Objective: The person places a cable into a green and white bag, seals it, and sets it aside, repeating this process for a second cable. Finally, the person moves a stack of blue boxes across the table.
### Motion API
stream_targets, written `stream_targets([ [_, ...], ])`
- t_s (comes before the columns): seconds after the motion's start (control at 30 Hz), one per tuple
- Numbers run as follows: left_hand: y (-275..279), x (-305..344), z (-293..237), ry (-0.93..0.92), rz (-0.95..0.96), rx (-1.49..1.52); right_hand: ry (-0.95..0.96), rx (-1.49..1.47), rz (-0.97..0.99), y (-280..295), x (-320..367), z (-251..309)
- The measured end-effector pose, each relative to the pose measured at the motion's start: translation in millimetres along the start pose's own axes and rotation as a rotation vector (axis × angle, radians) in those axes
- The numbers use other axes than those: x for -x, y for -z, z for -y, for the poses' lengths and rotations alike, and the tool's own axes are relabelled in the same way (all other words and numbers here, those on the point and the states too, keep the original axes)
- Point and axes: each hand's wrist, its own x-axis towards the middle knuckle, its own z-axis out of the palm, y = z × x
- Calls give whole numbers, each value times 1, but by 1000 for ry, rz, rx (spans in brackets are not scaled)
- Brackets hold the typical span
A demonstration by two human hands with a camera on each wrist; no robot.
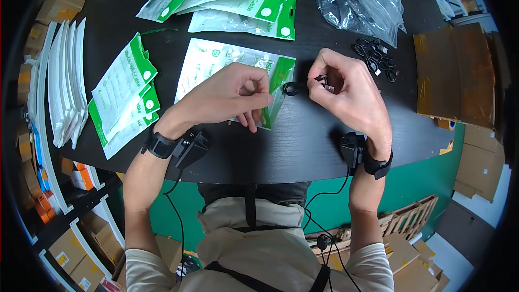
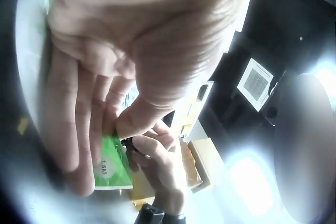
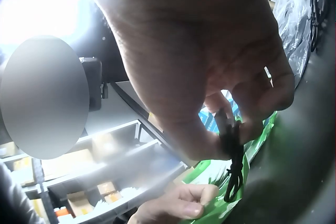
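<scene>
A clear plastic cable bag with a green top strip lies on the dark table. My left hand pinches its green end between thumb and forefinger, the other fingers reaching down over it. In the left wrist view the green strip carries a "1.5M" mark. My right hand pinches a small bundled black cable, whose loop hangs toward the bag's green end. In the right wrist view the cable's folded loops dangle below the fingertips; part of it is hidden in the grip.
More green-and-white bags are piled at the back, with others at the left. White flat sleeves stand further left. Several black cables lie right of my right hand, below crumpled clear plastic. A cardboard box stands at the right edge.
</scene>
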Motion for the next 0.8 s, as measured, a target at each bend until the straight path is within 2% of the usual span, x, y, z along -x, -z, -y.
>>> stream_targets([
  [0.2,-6,3,-6,1,-28,71,57,-12,-61,-11,-1,4],
  [0.33,-13,8,-14,20,-34,-16,109,0,-57,-23,-1,7],
  [0.5,-14,10,-11,-84,-85,63,145,-45,-20,-23,1,12],
  [0.6,-12,9,-8,-141,-121,102,98,-36,87,-12,4,12],
  [0.7,-13,10,-7,-197,-139,98,157,-69,64,-16,2,-1],
  [0.8,-18,13,-9,-228,-70,143,212,-73,93,-20,2,-7],
])
